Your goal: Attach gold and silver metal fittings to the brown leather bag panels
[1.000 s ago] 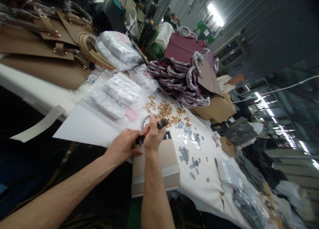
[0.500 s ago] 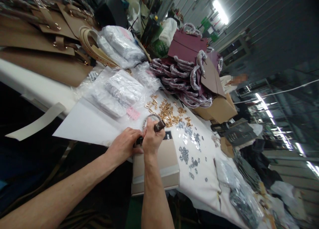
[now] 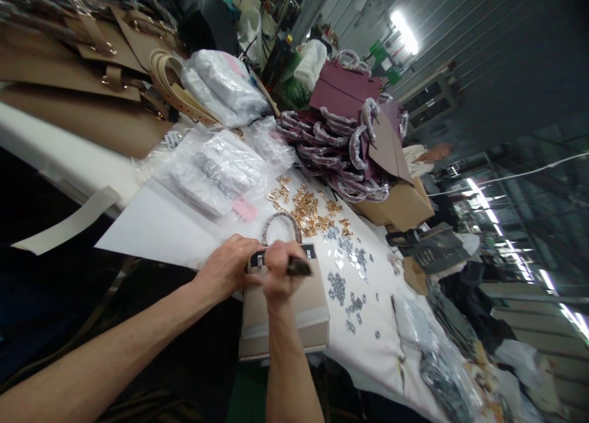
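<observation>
A beige, boxy bag [image 3: 299,294] lies at the table's near edge, with a black strip along its far side and a plastic-wrapped handle [image 3: 281,217] arching beyond it. My left hand [image 3: 230,262] grips its far left corner, thumb and fingers closed around the black strip. Wrapped round a dark-handled tool [image 3: 299,266], my right hand [image 3: 283,266] is over the strip, close to the left fingertips. The tool's working end is hidden by the hand, which is blurred. Small gold metal fittings [image 3: 307,211] and flat grey metal plates [image 3: 338,288] are scattered to the right.
Plastic-wrapped packets [image 3: 230,162] rest on the white table behind my left hand. Brown bags [image 3: 69,113] are piled at far left, purple bags [image 3: 340,92] with wrapped handles at the back. A cardboard box [image 3: 400,205] and a person [image 3: 416,156] are further right.
My right hand has moved slightly nearer to me with the tool, whose handle end has swung down. More of the bag's handle shows. The left hand stays in place.
</observation>
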